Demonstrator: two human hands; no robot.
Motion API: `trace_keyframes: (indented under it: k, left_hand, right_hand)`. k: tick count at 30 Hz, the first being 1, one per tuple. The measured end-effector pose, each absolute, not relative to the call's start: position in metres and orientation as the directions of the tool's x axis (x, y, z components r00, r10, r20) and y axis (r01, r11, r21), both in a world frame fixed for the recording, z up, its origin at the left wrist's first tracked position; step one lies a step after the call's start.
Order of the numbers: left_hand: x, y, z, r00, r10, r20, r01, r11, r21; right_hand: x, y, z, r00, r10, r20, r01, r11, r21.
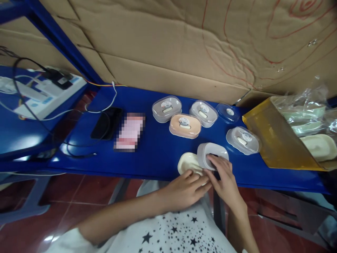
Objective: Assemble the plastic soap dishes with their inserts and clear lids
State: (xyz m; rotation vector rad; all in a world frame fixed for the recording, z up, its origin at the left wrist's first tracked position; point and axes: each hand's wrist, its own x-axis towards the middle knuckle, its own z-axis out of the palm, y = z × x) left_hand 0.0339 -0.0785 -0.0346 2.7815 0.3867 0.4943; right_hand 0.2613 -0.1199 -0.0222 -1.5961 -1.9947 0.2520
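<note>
Cardboard w/ red pen lines is filling the top of the frame, standing behind a glossy blue table. At lower center, L hand is reaching in w/ fingers half bent, tips touching the near rim of a cream oval dish, prob. steadying it; can't tell if it's actually gripping. R hand is closing partway on a grey oval shell, thumb low and fingers at its dark opening, prob. bc that edge is giving a good hold; shell is tilting just over the dish's right side. Both pcs are sitting near the table edge, likely for easy reach. Farther back, center to right, grey oval boxes and a peach oval box are lying label up, a clear lid among them, maybe set back to leave working room. At right, a yellow bin is holding pale green parts and cream parts, some under crinkled plastic, its right end getting cut off, count unclear. Fingers are hiding the dish's near side and part of the shell; label text is too small to read. Mid-left, a pink rectangle is showing only as pixels, ID unknown, beside a black phone; upper left, cables are partly covering a power strip.
</note>
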Motion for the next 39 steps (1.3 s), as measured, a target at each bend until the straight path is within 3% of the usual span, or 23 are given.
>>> trace_keyframes:
  k: [2,7,13,22,29,32,35,39]
  left_hand:
    - [0.018,-0.077,-0.038,0.890,0.347,0.296,0.242,-0.909,0.338]
    - [-0.006,-0.062,-0.042,0.723,0.612,0.320,0.458,-0.772,0.441]
    - [0.022,-0.050,-0.045,0.634,0.734,0.243,0.488,-0.624,0.610]
    - [0.002,-0.041,-0.039,0.706,0.680,0.200,0.479,-0.665,0.573]
    - [-0.031,-0.033,-0.045,0.706,0.672,0.225,0.530,-0.711,0.462]
    - [-0.036,-0.029,-0.046,0.690,0.680,0.247,0.532,-0.708,0.465]
    - [-0.036,-0.026,-0.045,0.690,0.680,0.248,0.519,-0.703,0.485]
    - [-0.038,-0.025,-0.042,0.697,0.684,0.218,0.499,-0.680,0.537]
  right_hand:
    - [0.258,-0.118,-0.019,-0.166,0.939,0.300,0.825,0.299,-0.479]
    - [0.245,-0.120,-0.021,-0.167,0.922,0.349,0.834,0.320,-0.449]
    - [0.238,-0.129,-0.025,-0.182,0.924,0.336,0.894,0.298,-0.336]
    - [0.218,-0.114,-0.029,-0.364,0.903,0.229,0.834,0.425,-0.352]
    - [0.234,-0.087,-0.012,-0.521,0.801,0.295,0.700,0.599,-0.388]
    - [0.289,-0.046,0.009,-0.322,0.875,0.362,0.832,0.444,-0.332]
    - [0.352,0.012,0.022,-0.106,0.963,0.248,0.954,0.169,-0.248]
    - [0.405,0.086,0.014,-0.023,0.991,0.128,0.977,0.050,-0.205]
